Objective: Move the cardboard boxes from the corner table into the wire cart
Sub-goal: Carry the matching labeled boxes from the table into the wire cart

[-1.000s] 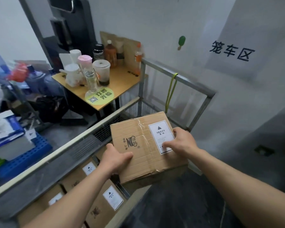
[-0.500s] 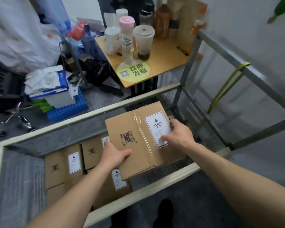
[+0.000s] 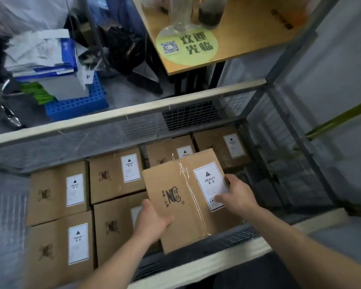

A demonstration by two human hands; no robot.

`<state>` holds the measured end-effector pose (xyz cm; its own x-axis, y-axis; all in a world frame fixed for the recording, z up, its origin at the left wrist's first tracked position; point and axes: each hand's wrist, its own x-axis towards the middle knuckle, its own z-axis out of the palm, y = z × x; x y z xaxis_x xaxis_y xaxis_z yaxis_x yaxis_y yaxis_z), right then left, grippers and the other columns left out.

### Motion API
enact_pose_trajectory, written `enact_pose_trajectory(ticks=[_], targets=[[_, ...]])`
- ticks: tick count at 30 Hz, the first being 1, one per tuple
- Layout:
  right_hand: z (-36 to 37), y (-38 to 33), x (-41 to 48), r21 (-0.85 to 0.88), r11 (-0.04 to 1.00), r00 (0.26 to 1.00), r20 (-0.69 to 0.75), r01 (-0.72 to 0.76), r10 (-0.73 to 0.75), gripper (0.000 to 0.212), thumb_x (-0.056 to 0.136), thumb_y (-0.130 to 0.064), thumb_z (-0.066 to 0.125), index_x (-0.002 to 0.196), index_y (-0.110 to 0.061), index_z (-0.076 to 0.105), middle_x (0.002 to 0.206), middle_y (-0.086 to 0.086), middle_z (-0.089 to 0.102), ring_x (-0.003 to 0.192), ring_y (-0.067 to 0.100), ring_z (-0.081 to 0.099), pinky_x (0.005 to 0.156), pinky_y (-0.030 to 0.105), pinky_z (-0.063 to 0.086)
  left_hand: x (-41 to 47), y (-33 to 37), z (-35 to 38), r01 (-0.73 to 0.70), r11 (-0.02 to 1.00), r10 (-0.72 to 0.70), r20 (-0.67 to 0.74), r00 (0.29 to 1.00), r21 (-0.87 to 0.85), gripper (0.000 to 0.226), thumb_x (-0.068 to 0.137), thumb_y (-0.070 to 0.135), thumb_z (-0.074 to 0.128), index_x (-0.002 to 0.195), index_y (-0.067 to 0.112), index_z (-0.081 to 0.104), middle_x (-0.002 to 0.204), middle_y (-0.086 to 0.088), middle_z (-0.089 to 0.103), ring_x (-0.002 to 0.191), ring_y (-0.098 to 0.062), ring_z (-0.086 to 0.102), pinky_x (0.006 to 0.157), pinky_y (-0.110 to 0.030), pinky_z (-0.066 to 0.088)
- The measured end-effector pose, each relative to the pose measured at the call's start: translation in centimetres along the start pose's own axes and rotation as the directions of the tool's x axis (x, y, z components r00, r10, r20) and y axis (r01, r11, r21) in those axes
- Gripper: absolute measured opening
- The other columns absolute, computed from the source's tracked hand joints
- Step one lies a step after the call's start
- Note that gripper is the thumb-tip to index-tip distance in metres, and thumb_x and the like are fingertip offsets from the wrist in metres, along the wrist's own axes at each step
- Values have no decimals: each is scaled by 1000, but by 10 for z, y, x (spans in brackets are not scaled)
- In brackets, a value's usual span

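Since a second ago the held box (image 3: 181, 197) has come down below the top rail, and it is now low inside the wire cart (image 3: 133, 113). Six packed boxes (image 3: 58, 192) already lie flat in rows on the cart floor, each with a white sticker. On the right side of the floor there is a dark bare spot (image 3: 258, 180), and I think this box should go there. The held box hangs a bit tilted over the middle boxes and that spot. The view is a little blurry, so I cannot tell if it touches the boxes under it yet. The left hand (image 3: 152, 222) grips the near left edge, thumb on top, with its fingers hidden under the box. The right hand (image 3: 238, 195) grips the right edge, thumb pressed on the sticker (image 3: 208, 182) that says HEAVY. Things could go wrong from here. The box is heavy and each hand holds just an edge, so it could slip and drop hard. It could land half on a neighbour box and stay crooked. Fingers under it could get squashed against the floor or the wire wall if they come out late.
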<state>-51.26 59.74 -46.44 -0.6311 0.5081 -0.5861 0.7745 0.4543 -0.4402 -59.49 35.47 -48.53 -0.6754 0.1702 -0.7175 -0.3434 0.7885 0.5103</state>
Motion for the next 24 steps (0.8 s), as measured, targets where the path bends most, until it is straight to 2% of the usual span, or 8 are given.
enact_pose_trajectory(ticks=[3,6,10,13,16,18,22,24], targets=[[20,18,13,-10,999,999,34,-38,39,55,78,-32,84,114,-35,42,124,-5,67,97,13,62,69,25,48,15,-18,19,19,1000,-19,37,999,-7,52,80,22,83,110,20,40,106,6,57,99,-14,56,84,-29,48],[32,34,22,-35,997,993,94,-70,73,52,79,-31,82,116,-31,47,122,-4,67,102,17,64,78,30,53,24,-32,33,46,999,-45,95,994,-9,55,80,21,83,118,18,44,114,3,61,103,-15,59,88,-29,50],[43,42,38,-35,996,984,159,-81,86,55,79,-30,83,122,-30,50,124,-6,66,102,14,61,78,30,51,40,-43,40,87,996,-81,130,988,-37,57,81,22,83,118,22,41,110,6,59,98,-13,56,81,-25,46],[49,42,55,-69,994,981,166,-88,99,60,78,-31,84,128,-26,52,126,-4,65,112,19,62,84,31,50,59,-45,42,88,994,-79,140,987,-58,52,81,21,83,111,25,41,107,8,60,95,-11,58,78,-22,46],[53,39,73,-95,992,979,177,-87,103,59,77,-31,85,127,-24,53,125,-2,66,112,20,62,88,35,52,79,-46,40,97,992,-84,163,983,-75,48,81,22,83,106,27,42,102,11,61,90,-6,59,69,-19,46],[54,37,85,-104,991,979,176,-84,101,58,76,-30,85,125,-22,56,123,-1,67,110,21,63,92,40,53,91,-45,38,112,990,-96,170,981,-88,48,80,23,84,106,26,43,100,11,61,87,-4,58,69,-22,47],[56,30,102,-87,991,982,154,-98,111,54,74,-25,87,120,-22,58,120,0,69,108,22,64,91,40,54,109,-43,34,132,987,-117,152,981,-91,51,78,20,86,107,21,44,101,7,62,93,-14,61,83,-33,52],[61,30,107,-99,989,980,154,-113,127,54,74,-23,86,119,-19,57,117,0,68,107,22,65,88,39,55,113,-45,35,136,988,-122,163,979,-77,51,78,18,86,107,21,43,100,8,62,92,-12,61,79,-31,52]])
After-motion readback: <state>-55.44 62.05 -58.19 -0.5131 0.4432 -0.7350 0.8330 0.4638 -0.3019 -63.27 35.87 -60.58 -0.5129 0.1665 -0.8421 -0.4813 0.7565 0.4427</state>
